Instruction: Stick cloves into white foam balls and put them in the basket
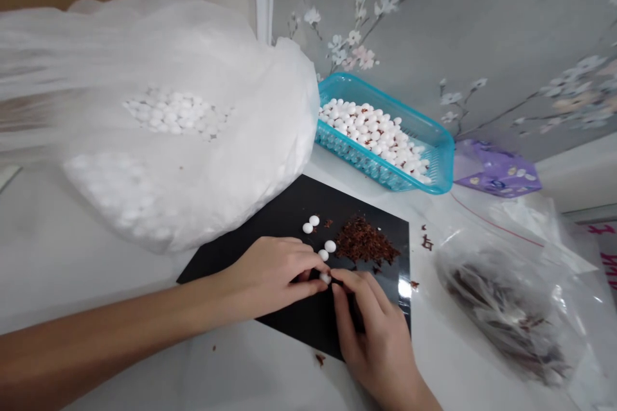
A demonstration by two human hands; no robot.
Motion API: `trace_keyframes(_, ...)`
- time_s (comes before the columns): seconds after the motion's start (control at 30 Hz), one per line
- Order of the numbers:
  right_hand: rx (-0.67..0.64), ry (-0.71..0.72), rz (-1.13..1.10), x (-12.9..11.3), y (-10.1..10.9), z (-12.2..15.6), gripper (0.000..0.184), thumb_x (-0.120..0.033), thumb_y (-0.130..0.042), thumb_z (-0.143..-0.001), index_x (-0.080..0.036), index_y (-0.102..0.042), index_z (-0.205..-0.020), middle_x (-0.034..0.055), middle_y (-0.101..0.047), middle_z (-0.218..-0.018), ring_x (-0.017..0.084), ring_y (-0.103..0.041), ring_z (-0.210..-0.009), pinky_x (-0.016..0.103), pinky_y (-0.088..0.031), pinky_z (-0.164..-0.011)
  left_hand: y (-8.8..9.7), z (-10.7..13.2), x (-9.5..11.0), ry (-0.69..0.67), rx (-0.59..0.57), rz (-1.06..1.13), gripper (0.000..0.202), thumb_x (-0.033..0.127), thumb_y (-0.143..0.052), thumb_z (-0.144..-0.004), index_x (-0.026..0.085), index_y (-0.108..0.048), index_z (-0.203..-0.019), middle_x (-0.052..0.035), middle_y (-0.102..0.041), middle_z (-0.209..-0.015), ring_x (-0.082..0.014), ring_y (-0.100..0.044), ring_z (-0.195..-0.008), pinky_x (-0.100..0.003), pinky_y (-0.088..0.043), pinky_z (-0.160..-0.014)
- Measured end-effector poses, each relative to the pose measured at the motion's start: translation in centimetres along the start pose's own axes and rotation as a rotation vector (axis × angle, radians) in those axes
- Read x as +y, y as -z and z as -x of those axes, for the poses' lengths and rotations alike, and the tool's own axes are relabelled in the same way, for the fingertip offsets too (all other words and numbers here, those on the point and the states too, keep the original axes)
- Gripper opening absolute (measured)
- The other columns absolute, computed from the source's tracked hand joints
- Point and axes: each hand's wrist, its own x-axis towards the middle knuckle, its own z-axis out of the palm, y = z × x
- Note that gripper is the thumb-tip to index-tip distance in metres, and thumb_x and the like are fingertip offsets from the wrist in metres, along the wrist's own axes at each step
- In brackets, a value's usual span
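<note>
My left hand (pixel 270 276) and my right hand (pixel 371 334) meet over a black sheet (pixel 289 218), with a small white bead (pixel 325 278) pinched between their fingertips. Two more white beads (pixel 311 225) lie together on the sheet, and another pair (pixel 326 250) sits just above my fingers. To the right of those lies a heap of dark brown shredded flakes (pixel 366 243), close to my right hand. Part of the sheet is hidden under both hands.
A large translucent bag (pixel 270 109) full of white beads lies to the left. A turquoise plastic basket (pixel 385 141) of beads stands behind the sheet, against a floral wall. On the right are a clear bag of dark brown material (pixel 501 308) and a purple packet (pixel 494 170).
</note>
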Motion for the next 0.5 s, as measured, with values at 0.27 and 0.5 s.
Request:
trace_keyframes(0.27, -0.061, 0.045, -0.101, 0.05, 0.17, 0.36, 0.029, -0.004, -0.04, -0.085, -0.015, -0.052, -0.108, 0.0063, -0.058, -0.081, 0.014, -0.06, -0.068, 0.024, -0.05, -0.058, -0.05, -0.08, 0.07, 0.001, 0.005, -0.011, 0.011, 0.027, -0.06, -0.082, 0.024, -0.067, -0.09, 0.0062, -0.059, -0.066, -0.009, -0.054, -0.064, -0.02, -0.036, -0.057)
trace_keyframes(0.5, -0.092, 0.065, -0.095, -0.54, 0.0, -0.18, 0.02, -0.003, -0.038, -0.078, -0.017, -0.051, -0.081, 0.0023, -0.049, -0.069, 0.013, -0.05, -0.056, 0.022, -0.041, -0.047, -0.18, -0.01, -0.15, -0.006, 0.002, -0.004, 0.01, 0.029, -0.06, -0.083, 0.023, -0.067, -0.088, 0.0055, -0.062, -0.068, -0.0097, -0.056, -0.066, -0.02, -0.037, -0.058)
